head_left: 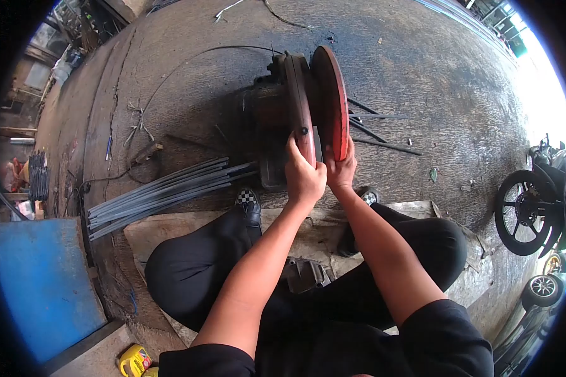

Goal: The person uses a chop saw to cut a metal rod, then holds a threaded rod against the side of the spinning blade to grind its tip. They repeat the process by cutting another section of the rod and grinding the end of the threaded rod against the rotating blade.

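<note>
A round red disc (337, 107) is held upright on its edge beside the curved red guard (299, 107) of a dark, worn machine (273, 119) that is set on the floor (201, 94). The disc's lower edge is gripped by the right hand (341, 171), and the guard's lower end is clasped by the left hand (305, 179); the hands are near each other, and neither is spread. Grey metal rods (157, 198) are laid in a bundle left of the machine, and thin dark rods (387, 143) are scattered to its right. A grey metal part (305, 275) is placed between the seated person's legs. Farther out, a blue panel (44, 276), a yellow container (134, 361) and a motorcycle (534, 207) are seen. The container's label is too small to be read.
</note>
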Available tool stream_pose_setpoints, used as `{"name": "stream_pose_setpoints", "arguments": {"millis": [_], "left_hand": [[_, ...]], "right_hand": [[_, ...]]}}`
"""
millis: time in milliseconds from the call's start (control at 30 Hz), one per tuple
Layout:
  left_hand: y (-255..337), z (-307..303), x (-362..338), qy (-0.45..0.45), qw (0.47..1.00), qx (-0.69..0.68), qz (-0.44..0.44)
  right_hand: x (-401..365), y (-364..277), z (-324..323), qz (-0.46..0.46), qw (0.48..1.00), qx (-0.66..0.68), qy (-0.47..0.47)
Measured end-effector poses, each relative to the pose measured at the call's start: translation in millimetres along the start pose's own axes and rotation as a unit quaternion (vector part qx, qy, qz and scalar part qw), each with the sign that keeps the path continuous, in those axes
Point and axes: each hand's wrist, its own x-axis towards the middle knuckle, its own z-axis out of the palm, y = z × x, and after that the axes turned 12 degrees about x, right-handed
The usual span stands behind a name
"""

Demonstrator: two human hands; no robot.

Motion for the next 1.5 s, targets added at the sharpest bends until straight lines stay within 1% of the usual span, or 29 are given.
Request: {"name": "stream_pose_setpoints", "arguments": {"millis": [33, 100, 133, 200, 333, 400, 633, 700, 833, 900, 933, 1000, 1100, 1233, 1333, 1400, 1500], "left_hand": [[2, -2, 0, -0.002, 1.000, 0.000, 0.000], [6, -6, -1, -0.071, 0.994, -0.020, -0.079], [4, -4, -1, -0.073, 0.994, -0.020, -0.079], [0, -1, -3, -0.037, 0.998, -0.033, -0.037], [-2, 2, -5, -0.035, 0.999, -0.018, -0.032], [-4, 3, -5, -0.008, 1.000, 0.001, -0.003], [-2, 2, -7, -0.035, 0.998, -0.032, -0.040], [-4, 4, -7, -0.012, 1.000, -0.004, -0.011], [-2, 4, -7, -0.012, 1.000, -0.010, -0.017], [-2, 3, -7, -0.034, 0.997, -0.046, -0.044], [-3, 3, -7, -0.034, 0.997, -0.046, -0.044], [-6, 5, -8, -0.014, 1.000, -0.015, -0.015], [-7, 6, -9, -0.023, 0.998, -0.035, -0.037], [-9, 7, -9, -0.019, 0.999, -0.025, -0.023], [-7, 6, -9, -0.030, 0.998, -0.033, -0.041], [-6, 5, -8, -0.023, 0.999, -0.019, -0.031], [-6, 5, -8, -0.010, 1.000, -0.023, -0.013]], "right_hand": [[-1, 0, 0, 0.002, 1.000, -0.001, 0.001], [-2, -2, 0, 0.011, 1.000, -0.011, 0.005], [-2, -2, -1, 0.012, 1.000, -0.012, 0.006], [-3, -2, -1, 0.010, 1.000, -0.010, 0.003], [-5, 0, -2, 0.023, 1.000, -0.004, -0.006], [-6, 1, -2, 0.028, 1.000, 0.010, -0.007], [-6, -1, -1, 0.007, 1.000, -0.008, -0.001], [-6, 2, -1, 0.013, 1.000, -0.009, -0.001], [-7, 3, -1, 0.006, 1.000, -0.005, 0.005], [-7, 4, 0, 0.019, 1.000, -0.012, 0.005], [-7, 4, 0, 0.020, 1.000, -0.012, 0.006], [-8, 3, 0, 0.029, 0.999, -0.015, 0.008], [-7, 6, 0, 0.023, 1.000, -0.018, 0.006], [-8, 8, 1, 0.030, 1.000, 0.003, 0.006], [-8, 7, 0, 0.047, 0.999, 0.007, 0.005], [-8, 6, 0, 0.030, 0.999, -0.002, 0.011], [-8, 6, 1, 0.041, 0.999, 0.008, 0.010]]}}
